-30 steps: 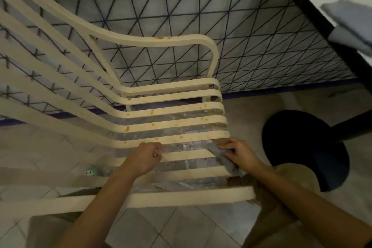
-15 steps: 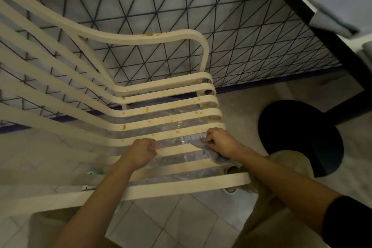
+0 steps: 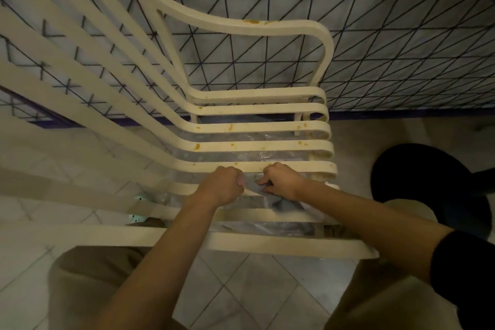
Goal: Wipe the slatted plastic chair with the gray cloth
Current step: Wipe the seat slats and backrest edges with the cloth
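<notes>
Now right fingers (image 3: 270,190) pinch gray cloth (image 3: 284,204) against chair slat (image 3: 180,188); left fingers (image 3: 237,180) grip same slat.

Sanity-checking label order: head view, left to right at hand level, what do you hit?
Small pale-green object under the cream slatted plastic chair → left hand → right hand → black round disc on the floor. Skipped: gray cloth, it overlaps the right hand.

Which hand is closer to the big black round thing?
Right. The right hand, gripping the gray cloth on the chair, is left of the black round thing; the left hand is farther left.
</notes>
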The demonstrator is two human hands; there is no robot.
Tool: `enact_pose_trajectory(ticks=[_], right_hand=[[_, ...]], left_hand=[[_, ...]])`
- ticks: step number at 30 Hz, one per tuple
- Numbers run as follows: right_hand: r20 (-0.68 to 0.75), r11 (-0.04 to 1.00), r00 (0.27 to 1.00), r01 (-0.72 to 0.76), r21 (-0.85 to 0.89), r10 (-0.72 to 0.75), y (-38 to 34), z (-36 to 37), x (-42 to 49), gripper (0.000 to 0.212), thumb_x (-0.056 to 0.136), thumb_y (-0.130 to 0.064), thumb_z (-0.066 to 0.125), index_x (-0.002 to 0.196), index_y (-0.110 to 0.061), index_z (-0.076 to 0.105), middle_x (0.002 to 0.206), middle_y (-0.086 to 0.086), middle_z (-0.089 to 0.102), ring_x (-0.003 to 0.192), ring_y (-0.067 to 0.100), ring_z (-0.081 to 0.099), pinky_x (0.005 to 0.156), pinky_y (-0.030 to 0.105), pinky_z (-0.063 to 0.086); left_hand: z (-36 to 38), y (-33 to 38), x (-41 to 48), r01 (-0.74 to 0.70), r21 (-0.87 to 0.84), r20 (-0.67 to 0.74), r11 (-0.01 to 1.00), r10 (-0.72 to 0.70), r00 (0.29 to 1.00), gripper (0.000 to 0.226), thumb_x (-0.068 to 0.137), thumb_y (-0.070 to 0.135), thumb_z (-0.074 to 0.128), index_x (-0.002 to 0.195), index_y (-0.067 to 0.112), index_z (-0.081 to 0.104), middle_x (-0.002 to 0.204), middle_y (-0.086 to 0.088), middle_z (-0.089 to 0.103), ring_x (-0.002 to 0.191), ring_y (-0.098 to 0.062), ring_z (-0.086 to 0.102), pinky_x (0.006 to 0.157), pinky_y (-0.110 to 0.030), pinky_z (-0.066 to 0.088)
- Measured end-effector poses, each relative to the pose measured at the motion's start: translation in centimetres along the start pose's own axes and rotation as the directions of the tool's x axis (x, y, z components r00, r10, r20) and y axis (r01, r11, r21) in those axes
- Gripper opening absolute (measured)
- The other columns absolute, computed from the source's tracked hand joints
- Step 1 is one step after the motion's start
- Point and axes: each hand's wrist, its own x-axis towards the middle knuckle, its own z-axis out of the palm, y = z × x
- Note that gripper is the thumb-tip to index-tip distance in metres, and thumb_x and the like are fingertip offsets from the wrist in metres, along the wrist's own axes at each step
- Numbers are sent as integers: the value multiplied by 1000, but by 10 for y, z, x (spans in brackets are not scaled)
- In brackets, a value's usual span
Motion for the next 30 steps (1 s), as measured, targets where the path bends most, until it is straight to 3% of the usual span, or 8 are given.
enact_pose_trajectory(ticks=[5, 8, 12, 15, 18, 21, 25, 30], right_hand=[[-71, 999, 997, -12, 33, 14, 31, -1, -43, 27, 89, -17, 64, 115, -19, 72, 105, 6, 64, 98, 23, 58, 84, 30, 47], [-174, 987, 977, -107, 120, 127, 52, 2, -83, 30, 90, -17, 64, 120, -22, 69, 118, 1, 60, 109, 16, 53, 93, 21, 41], [-237, 967, 951, -150, 204, 197, 72, -10, -112, 29, 85, -9, 71, 113, -18, 72, 113, 1, 68, 105, 16, 63, 95, 23, 49], [-405, 924, 851, -210, 319, 333, 79, -27, -123, 27, 86, -4, 68, 112, -13, 72, 109, -1, 66, 99, 12, 62, 87, 14, 45], [-526, 900, 745, -240, 364, 411, 88, -36, -125, 28, 87, -1, 67, 112, -11, 72, 108, 2, 65, 97, 14, 61, 88, 23, 48], [-526, 855, 695, -265, 445, 489, 94, -34, -116, 26, 87, 1, 65, 111, -8, 73, 106, 7, 66, 98, 19, 63, 86, 25, 48], [-411, 804, 727, -328, 496, 550, 82, -23, -101, 31, 91, -4, 63, 120, -12, 68, 120, 5, 65, 108, 15, 59, 88, 19, 39], [-353, 873, 824, -308, 378, 443, 65, -12, -93, 43, 94, -16, 60, 137, -15, 55, 141, -3, 53, 127, 12, 49, 105, 19, 31]], left_hand=[[0, -1, 3, -31, -32, 29, 999, 32, 999, 20, 89, 19, 55, 104, 20, 67, 113, -10, 63, 101, -29, 60, 90, -40, 50], [-1, 1, 1, -37, -40, 39, 999, 39, 998, 23, 89, 18, 55, 107, 19, 68, 114, -9, 63, 100, -28, 60, 90, -39, 51], [-2, 3, -2, -45, -48, 43, 998, 48, 998, 23, 89, 16, 55, 107, 18, 70, 114, -8, 65, 102, -28, 60, 92, -40, 50], [-2, 3, -2, -39, -63, 37, 997, 41, 998, 22, 89, 16, 57, 107, 18, 69, 112, -8, 65, 100, -27, 61, 92, -41, 51], [-2, 4, -2, -34, -59, 34, 998, 36, 999, 22, 89, 15, 57, 108, 19, 68, 112, -7, 65, 100, -26, 61, 92, -40, 51], [-2, 3, -2, -28, -51, 39, 998, 30, 999, 23, 89, 15, 57, 109, 20, 67, 114, -6, 64, 102, -26, 60, 93, -38, 50], [-1, 1, -1, -22, -59, 45, 998, 25, 999, 20, 89, 17, 57, 105, 23, 67, 117, -6, 64, 104, -25, 60, 94, -38, 49], [-1, 2, 0, -32, -54, 53, 998, 35, 998, 20, 90, 17, 57, 106, 22, 67, 114, -6, 64, 102, -26, 60, 94, -39, 49]])
